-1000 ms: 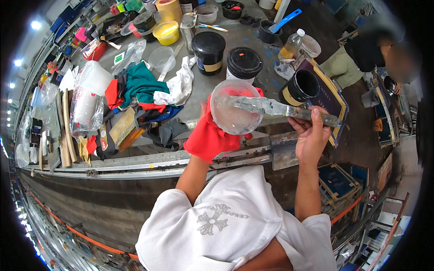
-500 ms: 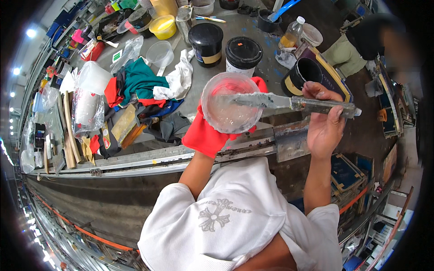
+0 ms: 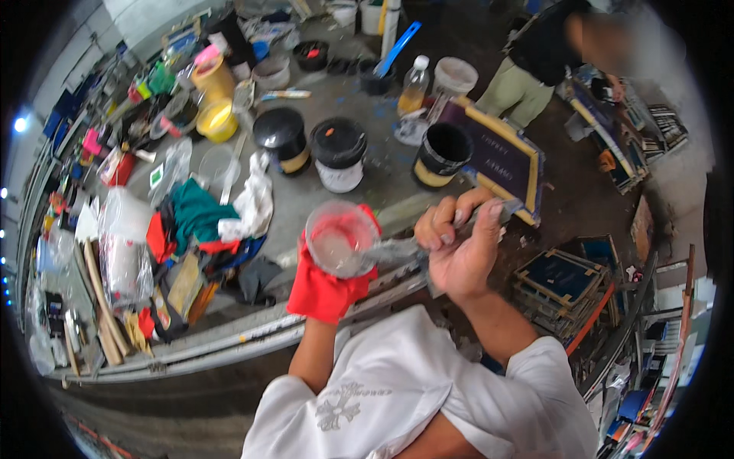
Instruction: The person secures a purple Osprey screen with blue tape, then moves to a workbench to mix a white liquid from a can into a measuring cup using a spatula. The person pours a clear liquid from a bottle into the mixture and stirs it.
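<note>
My left hand (image 3: pixel 327 289), in a red glove, is closed around a translucent plastic tub (image 3: pixel 312 239) tilted so its mouth shows. A pale, gel-like mass lies inside it. My bare right hand (image 3: pixel 463 241) grips a residue-coated spatula (image 3: pixel 397 251) by its handle, thumb on top. Its blade reaches left into the mouth of the tub; motion blurs the blade, and the tip is hard to make out. Just beyond the tub on the table stand a white pot with a black lid (image 3: pixel 339 153) and a black lidded tub (image 3: pixel 281 141).
An open black bucket (image 3: pixel 443 153) stands beyond my right hand, beside a framed printing screen (image 3: pixel 501 157). Crumpled cloths (image 3: pixel 200 213) and a wrapped roll (image 3: pixel 126 245) lie at left. A bottle (image 3: pixel 414 86) stands farther back. Another person (image 3: pixel 535 61) bends at upper right.
The tub and both hands have come lower in the picture, with the tub shifting left. My right hand has turned over the spatula handle. The view has swung, showing more of the table's far side.
</note>
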The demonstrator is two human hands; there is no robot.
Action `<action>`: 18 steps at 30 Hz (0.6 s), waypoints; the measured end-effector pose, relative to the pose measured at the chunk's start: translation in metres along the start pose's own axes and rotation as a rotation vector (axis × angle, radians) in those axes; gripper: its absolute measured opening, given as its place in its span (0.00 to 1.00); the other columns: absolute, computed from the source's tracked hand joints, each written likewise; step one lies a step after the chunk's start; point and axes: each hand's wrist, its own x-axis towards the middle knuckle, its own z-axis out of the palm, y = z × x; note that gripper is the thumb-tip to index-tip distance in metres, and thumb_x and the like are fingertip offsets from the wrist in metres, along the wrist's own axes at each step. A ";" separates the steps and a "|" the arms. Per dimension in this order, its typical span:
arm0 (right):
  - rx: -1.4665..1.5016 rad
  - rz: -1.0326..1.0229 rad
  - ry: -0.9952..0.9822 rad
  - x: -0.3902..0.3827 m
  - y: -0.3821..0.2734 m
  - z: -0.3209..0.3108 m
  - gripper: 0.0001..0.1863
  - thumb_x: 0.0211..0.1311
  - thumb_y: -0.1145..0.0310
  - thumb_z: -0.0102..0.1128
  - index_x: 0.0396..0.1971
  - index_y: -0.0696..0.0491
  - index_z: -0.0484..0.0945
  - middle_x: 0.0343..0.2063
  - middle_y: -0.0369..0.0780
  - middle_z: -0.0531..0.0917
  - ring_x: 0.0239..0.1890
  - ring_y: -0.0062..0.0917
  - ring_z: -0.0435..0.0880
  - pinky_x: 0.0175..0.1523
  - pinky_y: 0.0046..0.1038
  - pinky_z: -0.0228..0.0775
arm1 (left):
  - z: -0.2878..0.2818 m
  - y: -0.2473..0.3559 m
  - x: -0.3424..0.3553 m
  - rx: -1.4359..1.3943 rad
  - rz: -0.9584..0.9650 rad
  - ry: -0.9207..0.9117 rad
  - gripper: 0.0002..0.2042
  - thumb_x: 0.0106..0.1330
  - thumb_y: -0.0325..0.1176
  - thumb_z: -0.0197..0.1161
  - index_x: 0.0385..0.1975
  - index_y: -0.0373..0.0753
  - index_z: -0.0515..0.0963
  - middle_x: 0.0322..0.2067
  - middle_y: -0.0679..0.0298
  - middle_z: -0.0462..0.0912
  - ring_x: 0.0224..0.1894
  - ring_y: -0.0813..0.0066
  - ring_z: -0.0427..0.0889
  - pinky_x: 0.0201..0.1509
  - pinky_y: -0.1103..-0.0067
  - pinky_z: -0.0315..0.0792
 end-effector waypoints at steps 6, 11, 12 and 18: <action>-0.306 -0.293 -0.237 -0.036 0.025 -0.012 0.25 0.73 0.41 0.47 0.32 0.51 0.67 0.24 0.39 0.74 0.28 0.30 0.76 0.39 0.37 0.70 | 0.017 -0.041 0.008 -1.008 -0.330 0.181 0.32 0.73 0.59 0.47 0.67 0.39 0.63 0.65 0.54 0.69 0.63 0.52 0.72 0.67 0.55 0.68; -1.033 -0.433 -0.894 -0.059 -0.012 0.008 0.19 0.60 0.62 0.63 0.51 0.47 0.79 0.51 0.44 0.78 0.60 0.38 0.73 0.62 0.44 0.60 | 0.018 -0.052 0.020 -0.859 -0.388 0.284 0.32 0.73 0.59 0.47 0.67 0.40 0.63 0.65 0.54 0.69 0.63 0.52 0.72 0.67 0.55 0.68; -0.981 -0.581 -0.933 -0.043 -0.014 -0.001 0.10 0.67 0.67 0.57 0.46 0.52 0.76 0.46 0.47 0.81 0.48 0.44 0.81 0.48 0.45 0.76 | 0.019 -0.054 0.022 -0.826 -0.405 0.306 0.33 0.73 0.59 0.47 0.67 0.40 0.63 0.65 0.54 0.68 0.63 0.52 0.72 0.67 0.55 0.68; -1.130 -0.592 -0.922 0.051 -0.089 -0.085 0.16 0.60 0.63 0.65 0.49 0.46 0.81 0.49 0.41 0.80 0.52 0.34 0.75 0.55 0.40 0.62 | 0.028 -0.062 0.041 -0.687 -0.467 0.421 0.33 0.73 0.59 0.47 0.67 0.40 0.62 0.65 0.54 0.68 0.64 0.52 0.72 0.68 0.55 0.68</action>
